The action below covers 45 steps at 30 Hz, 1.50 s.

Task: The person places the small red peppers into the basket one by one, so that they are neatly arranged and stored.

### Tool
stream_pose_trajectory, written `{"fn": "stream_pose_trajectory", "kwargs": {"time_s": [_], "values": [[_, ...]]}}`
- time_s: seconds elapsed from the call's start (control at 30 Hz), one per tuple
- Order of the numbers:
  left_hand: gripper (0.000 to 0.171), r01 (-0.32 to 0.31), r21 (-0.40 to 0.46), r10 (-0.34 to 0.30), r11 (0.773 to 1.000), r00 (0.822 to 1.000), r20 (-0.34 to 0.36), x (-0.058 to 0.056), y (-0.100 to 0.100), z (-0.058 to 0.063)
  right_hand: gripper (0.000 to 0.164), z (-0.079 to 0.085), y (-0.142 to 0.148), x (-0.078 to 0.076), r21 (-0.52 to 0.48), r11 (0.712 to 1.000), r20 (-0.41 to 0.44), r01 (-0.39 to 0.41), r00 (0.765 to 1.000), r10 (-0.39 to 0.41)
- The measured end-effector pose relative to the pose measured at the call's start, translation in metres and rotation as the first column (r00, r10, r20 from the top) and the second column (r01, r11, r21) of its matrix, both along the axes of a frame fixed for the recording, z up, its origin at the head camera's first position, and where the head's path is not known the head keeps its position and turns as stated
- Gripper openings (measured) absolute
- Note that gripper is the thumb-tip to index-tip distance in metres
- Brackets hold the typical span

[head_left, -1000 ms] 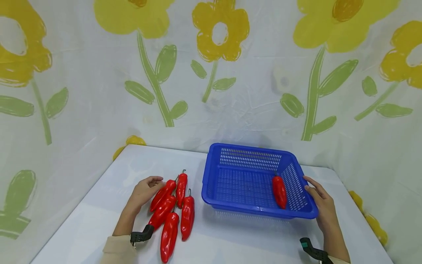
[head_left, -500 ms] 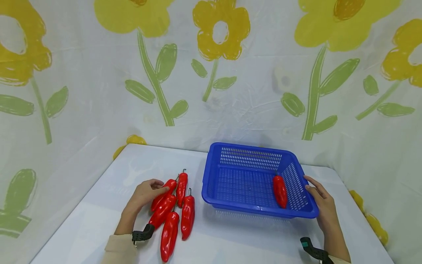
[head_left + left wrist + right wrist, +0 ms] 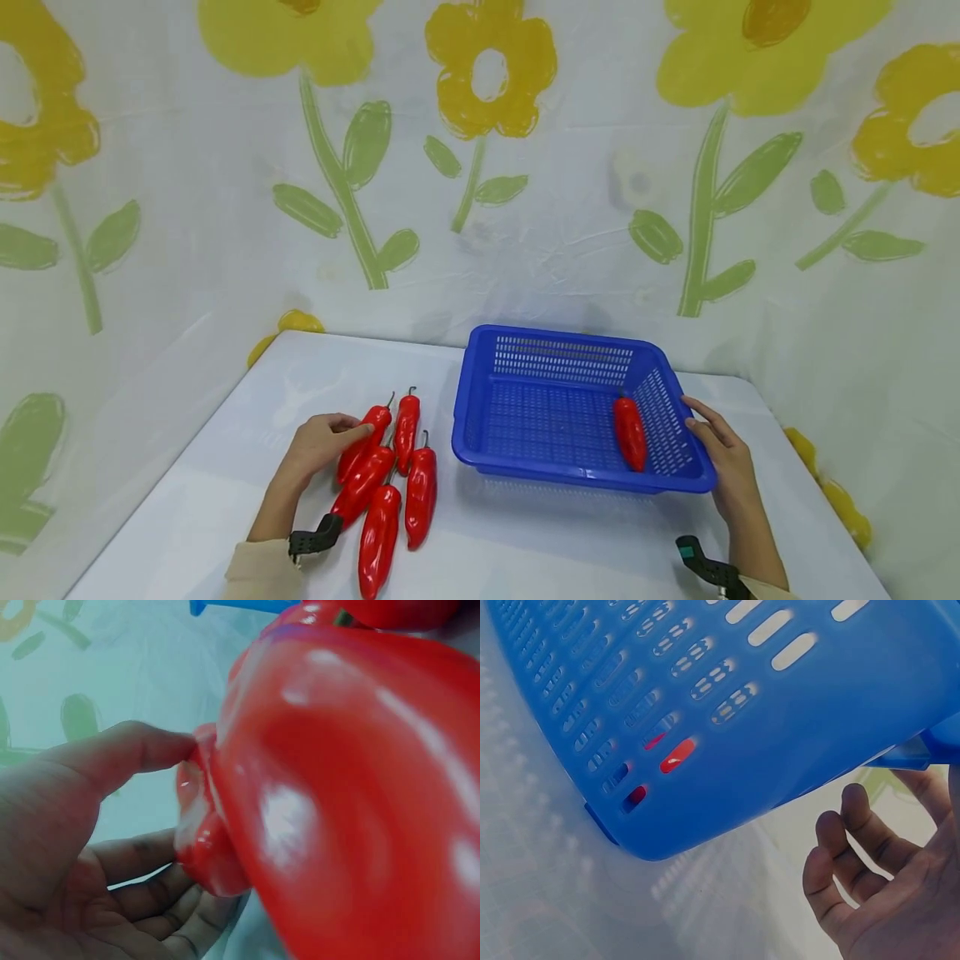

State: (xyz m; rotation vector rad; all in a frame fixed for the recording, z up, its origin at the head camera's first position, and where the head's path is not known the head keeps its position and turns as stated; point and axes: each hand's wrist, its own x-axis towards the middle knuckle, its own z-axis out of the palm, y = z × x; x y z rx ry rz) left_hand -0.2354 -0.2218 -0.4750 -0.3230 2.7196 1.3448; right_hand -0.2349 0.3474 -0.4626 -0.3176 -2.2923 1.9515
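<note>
With thumb and fingers, my left hand pinches the rear-left red chili pepper. In the left wrist view this pepper sits between thumb and fingers, partly hidden by a large near pepper. Several other peppers lie close by, among them one in front, one to the right and one behind. My right hand holds the right rim of a blue slotted basket. One red pepper lies inside the basket near its right wall.
The white table carries the basket at the back right and the peppers at the left. A white flower-printed cloth hangs behind and at the sides. Both wrists wear small black camera mounts.
My left thumb has come onto the rear-left pepper and pinches it; its stem has shifted slightly left. The right hand and basket stay in place. The head view has moved slightly.
</note>
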Motion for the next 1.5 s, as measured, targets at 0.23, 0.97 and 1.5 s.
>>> {"fn": "stream_pose_trajectory", "kwargs": {"time_s": [0.23, 0.97, 1.5], "values": [[0.067, -0.059, 0.083, 0.061, 0.995, 0.998, -0.022, 0.0, 0.0, 0.004, 0.055, 0.002, 0.0, 0.0, 0.061, 0.998, -0.01, 0.001, 1.0, 0.0], [0.065, -0.046, 0.243, 0.076, 0.969, 0.99, -0.116, 0.008, 0.023, 0.039, 0.058, -0.005, 0.0, -0.003, 0.073, 0.997, 0.005, 0.006, 1.0, -0.006], [0.059, 0.031, 0.296, 0.021, 0.955, 0.985, -0.172, 0.0, 0.065, 0.066, 0.059, -0.007, -0.002, 0.003, 0.123, 0.992, -0.013, 0.009, 1.0, -0.007]]}}
